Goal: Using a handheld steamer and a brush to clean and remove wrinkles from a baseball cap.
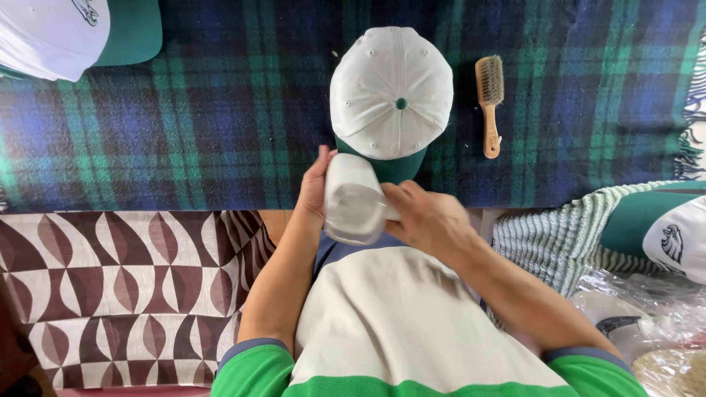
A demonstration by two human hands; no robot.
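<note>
Two hands: both on one jar (354, 209), held just over the lap, at the near edge of the blanket.
Jar: white, translucent, lying tilted toward the camera; its contents look pale, but I cannot tell what they are.
Left hand (315, 187): wrapped round the jar's far side, fingers closed on it.
Right hand (426, 217): closed on the jar's right end, where a lid may sit; the lid itself is hidden.
Cap (391, 95): white crown, green brim, flat on the blanket just beyond the jar, brim nearly touching the hands.
Brush (489, 103): wooden, bristles up-frame, right of the cap and apart from it.
Blanket (220, 110): blue-green plaid under cap and brush.
Other caps: one at top left (66, 33), one at right (665, 228) on a striped cloth (551, 242).
Risk, spill: with the jar tilted, a lid coming loose could tip contents onto the shirt (397, 323) or brim.
Risk, slip: the smooth jar could twist out of the left hand's hold if the right turns hard.
Risk, knock: a jerk forward would shove the cap.
</note>
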